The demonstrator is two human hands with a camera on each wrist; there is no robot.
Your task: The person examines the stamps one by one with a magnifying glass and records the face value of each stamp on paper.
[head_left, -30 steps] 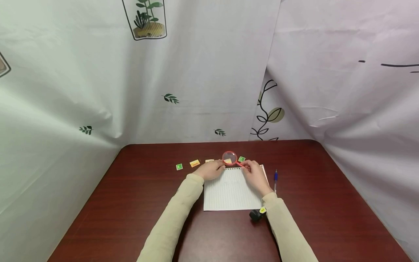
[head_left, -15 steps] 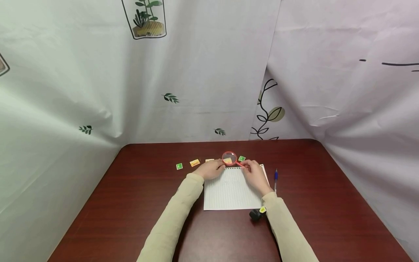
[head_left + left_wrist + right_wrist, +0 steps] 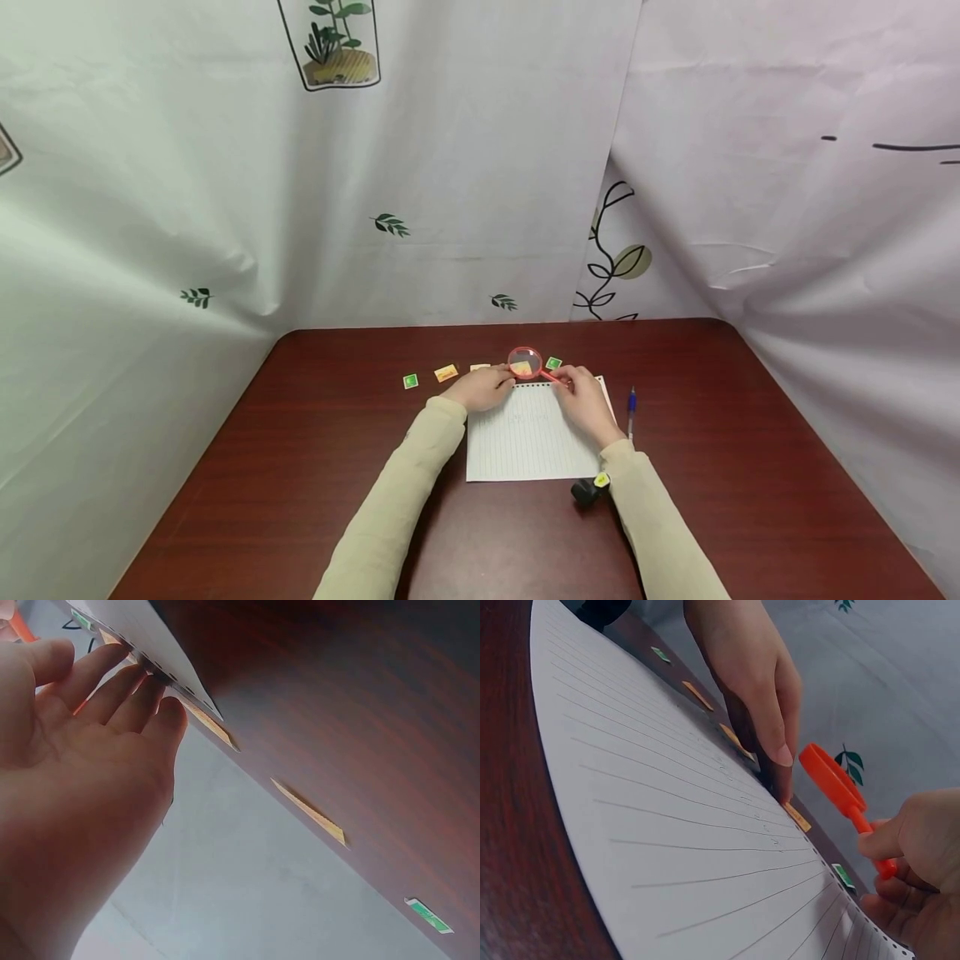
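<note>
My right hand (image 3: 588, 410) pinches the handle of a red magnifying glass (image 3: 832, 780) between thumb and fingers. Its lens is held over a small yellow paper piece (image 3: 521, 368) beyond the notepad's top edge. The left hand (image 3: 483, 390) rests palm down at the upper left of the lined spiral notepad (image 3: 532, 446), fingers extended and their tips close to that yellow piece. Seen in the left wrist view, the left fingers (image 3: 131, 694) lie along the pad's punched edge and grip nothing. Faint pencil-like marks show on the upper page.
Left of the pad's top lie another yellow piece (image 3: 446, 373) and a green one (image 3: 410, 381); a yellow piece (image 3: 480, 367) is partly hidden by the left hand. Another green piece (image 3: 553, 363) lies right of the lens. A blue pen (image 3: 632, 404) lies right of the notepad.
The magnifying glass has shifted very slightly to the left. Both hands otherwise hold their places, and the notepad and paper pieces stay put.
</note>
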